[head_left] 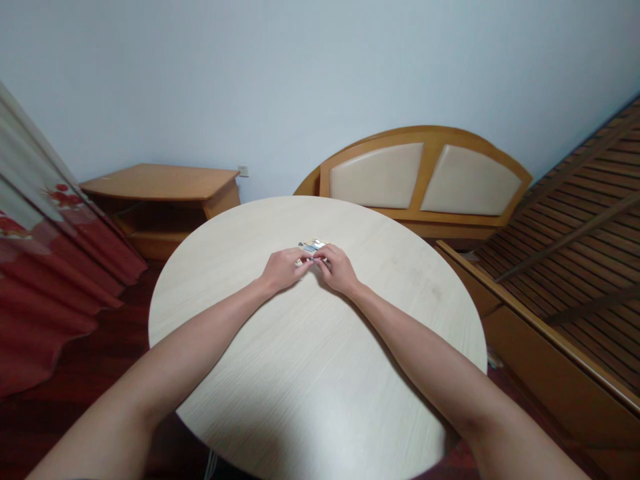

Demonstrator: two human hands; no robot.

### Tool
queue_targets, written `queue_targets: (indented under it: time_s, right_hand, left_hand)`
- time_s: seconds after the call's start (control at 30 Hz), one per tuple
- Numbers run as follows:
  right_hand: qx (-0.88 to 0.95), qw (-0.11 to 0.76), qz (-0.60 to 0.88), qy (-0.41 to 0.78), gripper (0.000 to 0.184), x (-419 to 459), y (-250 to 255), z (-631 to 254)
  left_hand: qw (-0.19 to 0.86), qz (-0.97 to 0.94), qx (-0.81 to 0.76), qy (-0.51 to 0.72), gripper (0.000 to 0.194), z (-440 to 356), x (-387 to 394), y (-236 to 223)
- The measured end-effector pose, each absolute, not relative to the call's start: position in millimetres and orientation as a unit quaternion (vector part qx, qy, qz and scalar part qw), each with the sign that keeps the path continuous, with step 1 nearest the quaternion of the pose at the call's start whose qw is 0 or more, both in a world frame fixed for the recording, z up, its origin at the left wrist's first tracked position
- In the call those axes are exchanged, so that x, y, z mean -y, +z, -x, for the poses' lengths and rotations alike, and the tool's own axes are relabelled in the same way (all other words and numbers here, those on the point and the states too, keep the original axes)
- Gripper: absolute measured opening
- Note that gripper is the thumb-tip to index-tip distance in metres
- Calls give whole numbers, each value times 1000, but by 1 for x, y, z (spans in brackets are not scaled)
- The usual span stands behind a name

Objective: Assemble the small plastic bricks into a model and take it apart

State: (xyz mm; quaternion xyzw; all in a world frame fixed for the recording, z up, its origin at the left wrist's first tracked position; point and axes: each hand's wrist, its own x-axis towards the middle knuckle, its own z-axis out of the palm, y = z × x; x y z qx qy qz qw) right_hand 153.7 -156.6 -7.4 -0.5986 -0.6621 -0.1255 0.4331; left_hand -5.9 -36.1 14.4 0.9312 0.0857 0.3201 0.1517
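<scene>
A small flat packet (312,246), pale with grey and yellow print, lies near the middle of a round light-wood table (280,373). Both my hands meet over its near edge. My left hand (283,268) has its fingers curled and pinched on the packet's left side. My right hand (337,267) is closed too, its fingertips pressed on the right side. Most of the packet is hidden under my fingers, so I cannot make out what it is.
A low wooden side table (160,193) stands at the back left by the wall. A padded wooden headboard (425,177) leans behind the table. A slatted bed frame (575,253) lies to the right. Red and white curtain (45,267) hangs at the left.
</scene>
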Motion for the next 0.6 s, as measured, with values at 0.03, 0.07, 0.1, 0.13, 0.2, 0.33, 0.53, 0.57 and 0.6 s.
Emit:
queue_targets:
  time_s: [0.03,0.07,0.1,0.13,0.2,0.33,0.53,0.57,0.6]
  right_hand:
    - [664,432,598,-124,21,156,-8,-154]
    - [665,431,598,-122,22,156,-8,-154]
    - [666,430,598,-120,23,156,-8,-155]
    - [666,429,599,-117,24,156,-8,-155]
    - [667,426,600,-113,26,155,-9,-155]
    - [668,423,601,-116,27,155,-9,-155]
    - [671,421,600,-111,28,154,-9,-155]
    - [671,421,601,-108,28,154,-9,-155]
    - [671,420,601,-105,28,154,-10,-155]
  left_hand:
    - [152,-931,-85,321,19,6,36,15]
    - [152,-931,-85,321,18,6,36,15]
    - [152,-931,-85,321,18,6,36,15]
    - [152,-931,-86,321,17,6,37,15]
    - [153,-930,-88,321,17,6,37,15]
    - [160,-928,-89,324,21,7,37,16]
    - [161,-929,-93,319,23,8,38,16]
    - [161,-929,-95,319,22,8,38,16]
    - [162,-929,-95,319,22,8,38,16]
